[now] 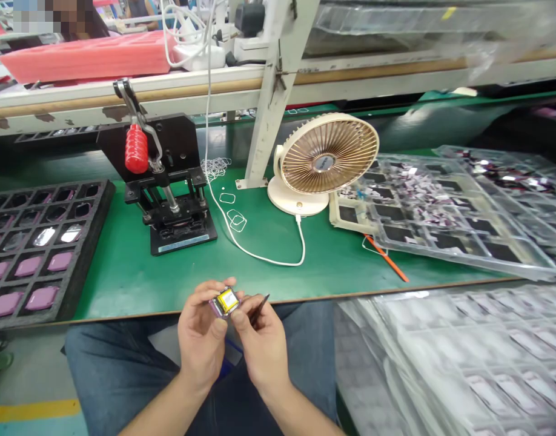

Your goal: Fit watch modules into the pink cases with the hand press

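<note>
My left hand [200, 330] is closed on a small purple watch case [214, 307], held by its edges over my lap at the front of the bench. The case's open side faces up and shows a yellow-edged battery [229, 299] with a white label. My right hand [263, 339] grips a slim dark pointed tool [261, 307], perhaps tweezers, tip pointing up and away from the case. The right thumb and a finger also touch the near right corner of the case. The other fingers are curled and partly hidden.
A black toggle press [180, 209] with a red handle stands behind, near a foam tray [89, 254] of purple cases. Right of it are a cream fan [330, 157] with a white cable [260, 260], an orange stick [387, 258], a clear parts tray [446, 245], and white gaskets [236, 221].
</note>
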### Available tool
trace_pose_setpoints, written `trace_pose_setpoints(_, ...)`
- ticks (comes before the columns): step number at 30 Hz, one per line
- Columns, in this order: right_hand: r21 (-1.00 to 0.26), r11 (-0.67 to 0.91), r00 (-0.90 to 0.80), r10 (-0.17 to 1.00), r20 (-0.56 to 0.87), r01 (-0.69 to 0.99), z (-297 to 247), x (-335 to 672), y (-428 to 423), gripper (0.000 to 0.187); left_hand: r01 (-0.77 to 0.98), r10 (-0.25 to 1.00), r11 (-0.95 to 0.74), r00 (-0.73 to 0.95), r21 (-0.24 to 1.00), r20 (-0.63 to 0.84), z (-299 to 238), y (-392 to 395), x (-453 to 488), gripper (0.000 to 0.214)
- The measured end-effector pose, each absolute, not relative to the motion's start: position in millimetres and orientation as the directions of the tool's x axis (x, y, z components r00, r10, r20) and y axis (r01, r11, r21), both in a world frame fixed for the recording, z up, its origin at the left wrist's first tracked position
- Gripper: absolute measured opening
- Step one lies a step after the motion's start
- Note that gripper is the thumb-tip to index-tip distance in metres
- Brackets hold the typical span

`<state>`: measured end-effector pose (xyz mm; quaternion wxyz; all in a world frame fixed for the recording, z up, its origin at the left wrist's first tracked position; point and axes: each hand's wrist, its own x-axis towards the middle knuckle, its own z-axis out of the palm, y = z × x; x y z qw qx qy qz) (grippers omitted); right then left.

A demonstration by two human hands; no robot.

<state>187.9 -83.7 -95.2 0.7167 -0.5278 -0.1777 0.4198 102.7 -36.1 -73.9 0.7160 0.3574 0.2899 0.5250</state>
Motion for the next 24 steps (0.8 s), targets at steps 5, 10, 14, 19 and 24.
trace_pose_setpoints(5, -0.955, 0.223, 0.672, 0.740, 0.036, -0.194, -95.8, 185.7, -87.5, 0.044, -0.530, 0.944, 0.307, 0.275, 0.790, -0.182, -69.7, -53.8, 100.8, 0.034)
trace_pose_setpoints(10, -0.934, 0.326, 0.723, 0.608, 0.328, 0.150, -108.2, 175.2, -113.5, 0.059, -0.463, 0.915, 0.396, 0.269, 0.793, -0.300, -79.9, -73.9, 89.0, 0.052)
trace_pose_setpoints(14, -0.899, -0.005, 0.637, 0.707, 0.307, 0.439, -106.3, 212.9, -165.8, 0.056, -0.289, 0.709, 0.685, 0.474, 0.669, -0.522, -95.8, -75.6, 87.5, 0.062)
trace_pose_setpoints(19, -0.616, -0.628, 0.849, 0.511, 0.136, 0.476, -91.4, 352.1, -279.9, 0.044, -0.125, 0.555, 0.772, 0.612, 0.624, -0.564, -95.0, -78.3, 98.5, 0.049)
trace_pose_setpoints(24, -0.280, -0.939, 0.974, 0.221, -0.047, 0.200, -103.2, 457.3, -359.0, 0.034, -0.078, 0.554, 0.736, 0.641, 0.672, -0.531, -82.3, -93.8, 110.9, 0.044)
